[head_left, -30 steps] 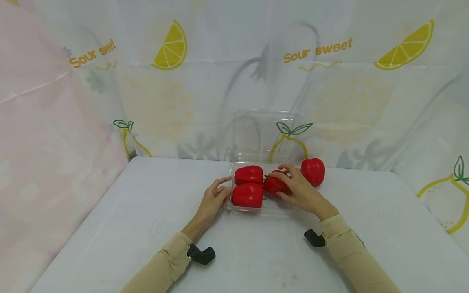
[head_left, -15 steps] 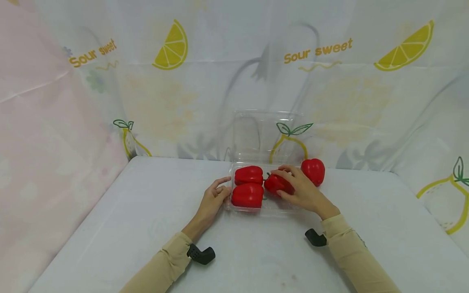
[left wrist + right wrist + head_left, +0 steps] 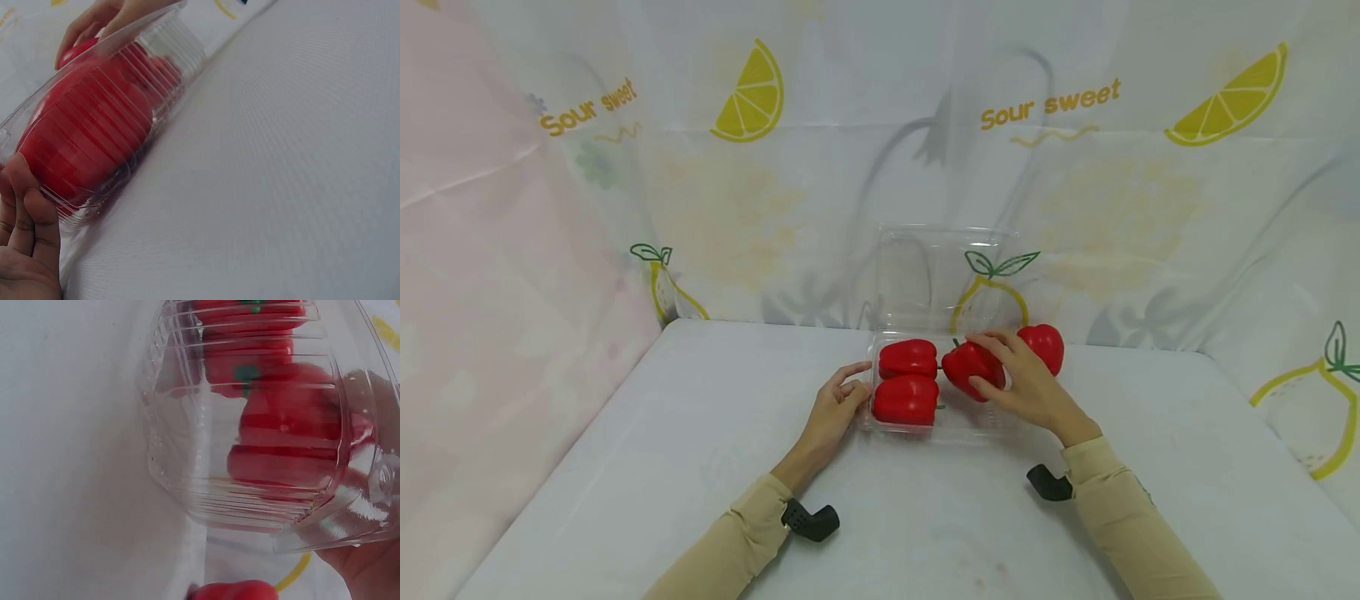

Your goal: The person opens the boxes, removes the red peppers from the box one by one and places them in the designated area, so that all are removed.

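Red pepper (image 3: 961, 371) right of and below frame's centre, over right half of clear container (image 3: 967, 422); my right hand (image 3: 1032, 387) grips it, thumb and fingers curled round. Two other peppers (image 3: 906, 401) lie in container's left half. My left hand (image 3: 838, 407) touches container's left end, fingers relaxed. Fourth pepper (image 3: 1046, 345) farther right on table (image 3: 1150, 400). Lid (image 3: 913, 279) stands raised above.

Dressed in beige, fitted in black
The left sleeve (image 3: 730, 537) and the right sleeve (image 3: 1131, 521) are long, beige cloth, creased where they end short of the bare left hand (image 3: 835, 410) and right hand (image 3: 1030, 390). By the left sleeve juts a bent black fitting (image 3: 812, 522) with small holes near its base; a second black fitting (image 3: 1049, 483), likewise bent, sticks out by the right sleeve.
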A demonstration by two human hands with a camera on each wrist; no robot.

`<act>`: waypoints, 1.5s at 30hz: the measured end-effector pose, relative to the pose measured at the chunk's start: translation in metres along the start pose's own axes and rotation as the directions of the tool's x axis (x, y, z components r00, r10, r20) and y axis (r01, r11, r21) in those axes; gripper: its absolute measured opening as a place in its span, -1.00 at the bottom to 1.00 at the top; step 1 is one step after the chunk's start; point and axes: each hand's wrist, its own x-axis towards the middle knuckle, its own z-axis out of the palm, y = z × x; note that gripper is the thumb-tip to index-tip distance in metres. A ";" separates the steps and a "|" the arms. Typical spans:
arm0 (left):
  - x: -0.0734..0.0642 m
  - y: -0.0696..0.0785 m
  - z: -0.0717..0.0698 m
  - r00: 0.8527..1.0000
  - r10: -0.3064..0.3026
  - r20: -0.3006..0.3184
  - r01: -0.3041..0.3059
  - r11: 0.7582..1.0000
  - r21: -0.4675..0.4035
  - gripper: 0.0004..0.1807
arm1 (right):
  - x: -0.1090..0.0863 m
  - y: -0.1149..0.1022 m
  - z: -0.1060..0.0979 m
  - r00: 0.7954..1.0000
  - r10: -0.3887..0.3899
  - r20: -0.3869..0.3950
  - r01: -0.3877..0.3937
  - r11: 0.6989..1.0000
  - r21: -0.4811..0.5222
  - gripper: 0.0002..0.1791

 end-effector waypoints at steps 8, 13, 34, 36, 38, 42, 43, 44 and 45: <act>0.000 0.005 -0.001 0.999 -0.045 0.020 0.045 0.999 -0.010 -0.56 | 0.000 0.000 -0.004 1.000 0.013 -0.027 -0.012 0.999 0.035 -0.32; -0.006 0.019 -0.001 0.998 -0.054 0.044 0.055 0.999 -0.003 -0.53 | 0.000 0.000 -0.007 0.999 0.033 -0.034 -0.031 0.997 0.067 -0.33; -0.001 0.000 0.000 1.000 -0.003 0.005 0.003 1.000 0.013 -0.59 | -0.001 0.006 -0.022 0.984 0.168 -0.057 -0.155 0.971 0.180 -0.30; -0.001 0.000 0.000 1.000 -0.005 0.007 0.005 1.000 0.014 -0.60 | -0.001 0.008 -0.023 0.982 0.179 -0.068 -0.163 0.967 0.195 -0.31; 0.000 0.000 -0.001 1.000 -0.008 0.010 0.007 1.000 0.016 -0.60 | -0.001 0.011 -0.024 0.979 0.186 -0.080 -0.167 0.965 0.203 -0.31; 0.001 -0.001 -0.001 1.000 -0.018 0.015 0.018 1.000 0.018 -0.60 | -0.002 0.014 -0.026 0.972 0.213 -0.099 -0.186 0.956 0.229 -0.32; 0.001 -0.001 -0.001 1.000 -0.023 0.016 0.022 1.000 0.019 -0.60 | -0.002 0.015 -0.027 0.970 0.222 -0.103 -0.194 0.953 0.233 -0.32; 0.001 0.000 -0.001 0.999 -0.027 0.017 0.027 0.999 0.018 -0.59 | -0.002 0.015 -0.027 0.967 0.231 -0.106 -0.201 0.950 0.238 -0.33; 0.001 0.000 -0.002 0.999 -0.031 0.019 0.031 0.999 0.015 -0.58 | -0.003 0.016 -0.028 0.964 0.241 -0.109 -0.210 0.948 0.240 -0.33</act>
